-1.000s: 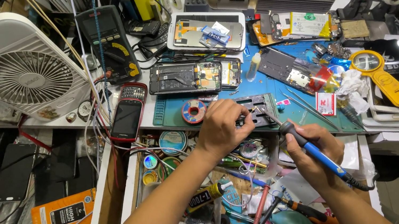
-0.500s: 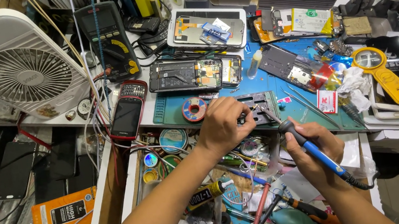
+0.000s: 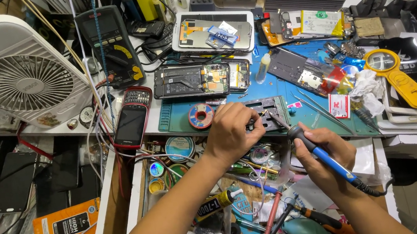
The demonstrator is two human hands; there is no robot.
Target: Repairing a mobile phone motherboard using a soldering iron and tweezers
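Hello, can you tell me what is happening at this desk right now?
A person is soldering at a crowded repair bench. The right hand holds a blue soldering iron like a pen, tip towards a small dark board holder on the blue work mat. The left hand rests on that holder. An opened phone, tweezers and a solder spool lie around.

Blue soldering iron [image 3: 324,158] w/ smooth plastic grip & metal tip, matt rubbery blue mat [image 3: 249,90] (scuffed), dark metal board holder [image 3: 266,110], white ribbed plastic fan [image 3: 15,76].
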